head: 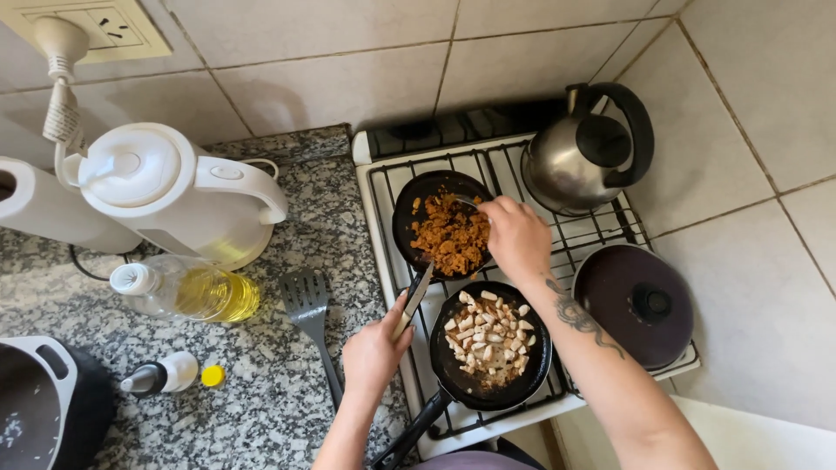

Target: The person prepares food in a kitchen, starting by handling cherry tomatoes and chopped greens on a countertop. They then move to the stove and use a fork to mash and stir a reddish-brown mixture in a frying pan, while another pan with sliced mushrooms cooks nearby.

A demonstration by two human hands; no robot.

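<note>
Two frying pans on the stove: small pan (442,228) with orange-brown crumble, larger pan (493,345) with pale cubes. One steel kettle (585,152). One dark lid (634,303). On the surface: one white electric kettle (174,193), one oil bottle (185,291), one grey spatula (307,315), one yellow cap (212,376), one small spray bottle (162,375).

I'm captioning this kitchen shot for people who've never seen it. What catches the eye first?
Two black pans on the white stove: the small pan of orange-brown crumbled food, which the right hand stirs, and the front pan of pale cubes. The left hand grips the small pan's handle. A steel kettle stands behind.
</note>
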